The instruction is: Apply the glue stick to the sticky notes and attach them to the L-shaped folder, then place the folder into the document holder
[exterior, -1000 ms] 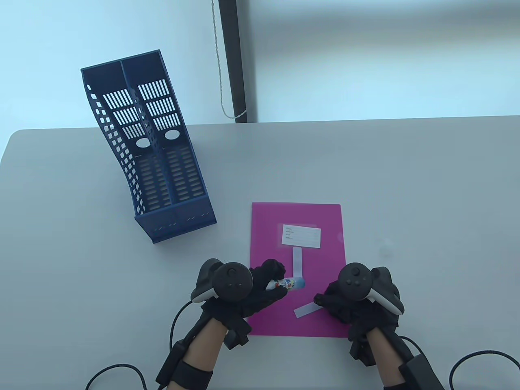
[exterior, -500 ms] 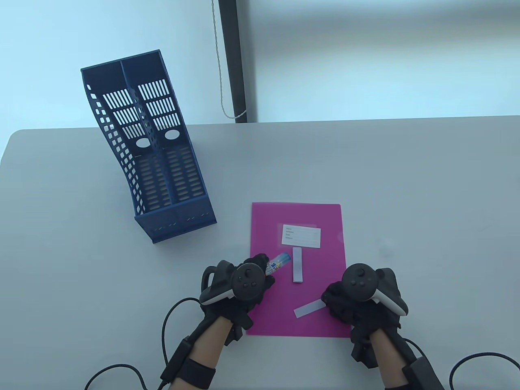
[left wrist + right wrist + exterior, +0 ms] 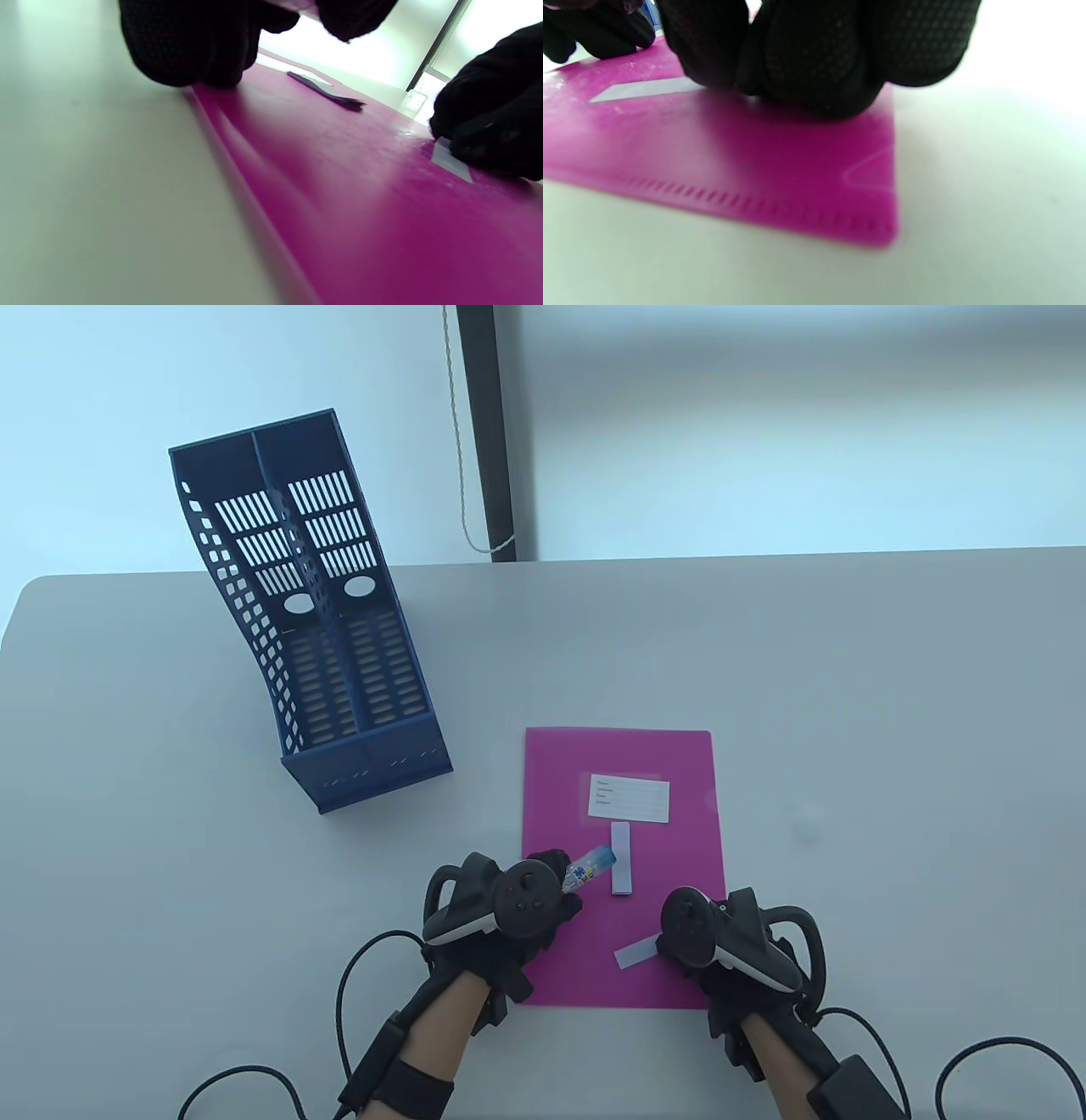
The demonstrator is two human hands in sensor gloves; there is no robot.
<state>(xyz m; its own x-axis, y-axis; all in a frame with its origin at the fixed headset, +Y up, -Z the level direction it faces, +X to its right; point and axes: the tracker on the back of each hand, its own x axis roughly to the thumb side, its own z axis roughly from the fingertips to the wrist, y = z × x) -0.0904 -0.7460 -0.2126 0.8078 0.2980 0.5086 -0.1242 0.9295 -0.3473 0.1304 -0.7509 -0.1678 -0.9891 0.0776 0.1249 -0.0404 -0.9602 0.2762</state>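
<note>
The magenta L-shaped folder lies flat near the table's front edge and carries a white label. A narrow pad of sticky notes lies on it below the label. My left hand grips the glue stick, whose tip points up and right, close to the pad's left side. A loose sticky note strip lies slanted on the folder's lower part. My right hand has curled fingertips bearing down on the strip's right end; its tracker hides them from above.
The blue two-slot document holder stands at the back left, its open top leaning away. A small clear cap-like thing sits right of the folder. Glove cables trail off the front edge.
My left hand swung the glue stick from pointing right below the pad to pointing up and right beside it. My right hand slid left and rolled over the strip's end.
</note>
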